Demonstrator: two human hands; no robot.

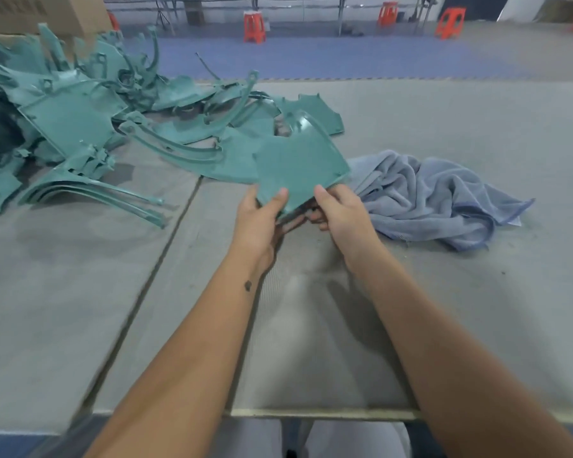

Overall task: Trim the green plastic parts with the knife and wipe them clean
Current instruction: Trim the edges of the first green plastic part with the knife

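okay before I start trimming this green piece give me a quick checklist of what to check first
1. Green part held by both hands: ok, left hand and right hand each have a grip on its near edge.
2. Knife located: cannot tell, none is visible.
3. Cloth within reach for wiping: ok, it lies on the table just right of the hands.
4. Pile of green parts apart from the held one: ok, it sits to the left.
5. Edge to trim showing: cannot tell.

Both forearms are bare, without sleeves; a small dark mark (247,285) (perhaps a tattoo) sits near the left wrist; light grey trousers (344,438).
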